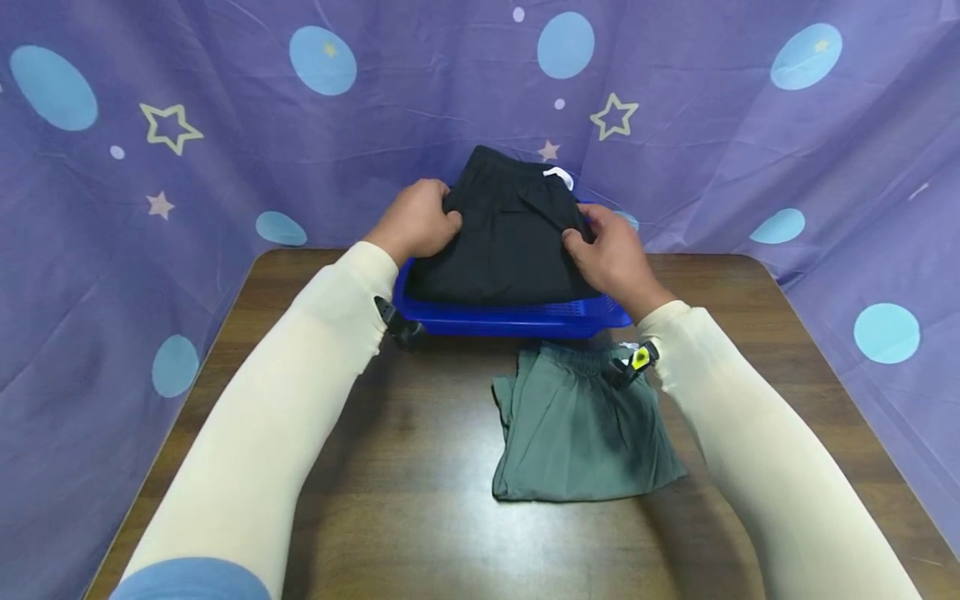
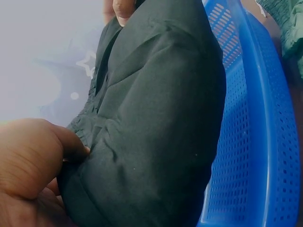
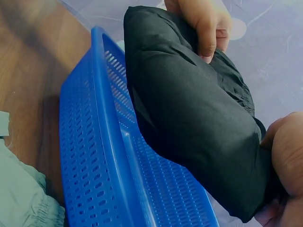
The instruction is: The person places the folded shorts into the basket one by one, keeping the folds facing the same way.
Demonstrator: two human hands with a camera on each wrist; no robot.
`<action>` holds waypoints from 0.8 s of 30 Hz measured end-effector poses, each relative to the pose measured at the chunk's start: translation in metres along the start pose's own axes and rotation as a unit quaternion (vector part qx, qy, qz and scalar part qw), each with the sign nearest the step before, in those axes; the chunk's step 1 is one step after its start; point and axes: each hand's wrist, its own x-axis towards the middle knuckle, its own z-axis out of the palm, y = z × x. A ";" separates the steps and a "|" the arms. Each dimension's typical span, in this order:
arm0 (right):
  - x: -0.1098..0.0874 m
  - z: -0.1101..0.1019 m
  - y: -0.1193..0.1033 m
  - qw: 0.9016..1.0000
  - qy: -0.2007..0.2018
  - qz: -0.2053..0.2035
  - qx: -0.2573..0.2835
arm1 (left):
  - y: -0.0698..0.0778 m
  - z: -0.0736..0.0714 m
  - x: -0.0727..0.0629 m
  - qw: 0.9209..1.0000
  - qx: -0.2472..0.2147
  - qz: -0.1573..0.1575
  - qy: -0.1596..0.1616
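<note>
A pair of folded black shorts (image 1: 506,242), with a gathered waistband and a white drawstring, hangs over the blue plastic basket (image 1: 510,323). My left hand (image 1: 420,221) pinches their left edge, thumb on the near face. At the right edge, my right hand (image 1: 615,258) grips the cloth between thumb and fingers. In the left wrist view the black cloth (image 2: 156,109) bulges in a thick fold beside the basket's perforated wall (image 2: 258,142). The right wrist view shows the basket's inside below the shorts (image 3: 189,104).
Folded green shorts (image 1: 581,425) with a gathered waistband lie on the wooden table (image 1: 420,500), in front of the basket and near my right forearm. A purple curtain (image 1: 450,92) with stars and blue spots hangs behind the table and along its sides.
</note>
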 end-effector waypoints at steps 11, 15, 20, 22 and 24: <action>0.010 0.007 0.013 1.000 0.000 0.000 -0.022 | -0.006 0.020 0.019 1.000 0.002 -0.020 0.020; 0.012 0.013 0.020 0.999 -0.012 0.010 -0.038 | -0.009 0.029 0.022 0.999 0.000 -0.022 0.040; 0.013 0.017 0.029 0.998 -0.028 0.033 -0.051 | -0.010 0.041 0.025 0.999 -0.002 -0.028 0.041; 0.012 0.019 0.032 0.997 -0.034 0.039 -0.059 | -0.010 0.046 0.026 0.999 -0.004 -0.031 0.040; 0.011 0.021 0.035 0.996 -0.038 0.041 -0.064 | -0.010 0.050 0.026 0.999 -0.007 -0.036 0.038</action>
